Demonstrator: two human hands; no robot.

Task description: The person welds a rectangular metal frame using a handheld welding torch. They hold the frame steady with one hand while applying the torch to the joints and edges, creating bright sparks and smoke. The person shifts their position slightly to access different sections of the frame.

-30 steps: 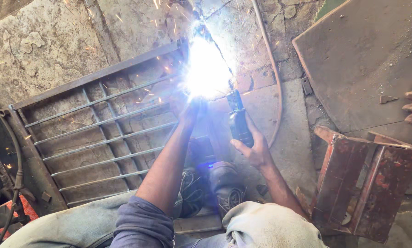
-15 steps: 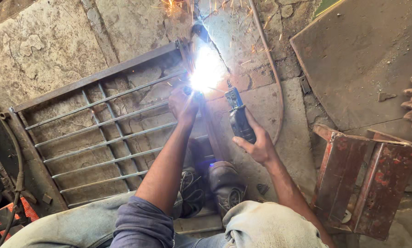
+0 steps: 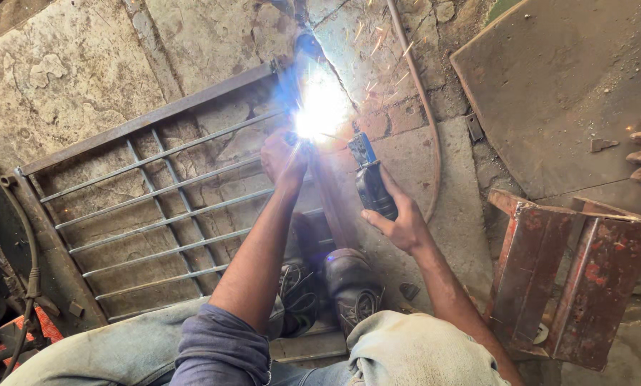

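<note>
Metal grille (image 3: 156, 207): flat on the stone floor (image 3: 84, 64), likely heavy and rigid; best lifted by its outer frame.
Electrode holder (image 3: 372, 182): right hand (image 3: 402, 221), grip wrapped around its handle.
Left hand (image 3: 283, 159): beside the arc glare (image 3: 320, 111); grip unclear.

Both arms outstretched, left hand (image 3: 283, 159) fisted, right hand (image 3: 400, 223) fingers curled.

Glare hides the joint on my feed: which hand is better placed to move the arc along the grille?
Probably the right hand: it grips the electrode holder at the arc. The left hand rests on the metal grille.
</note>
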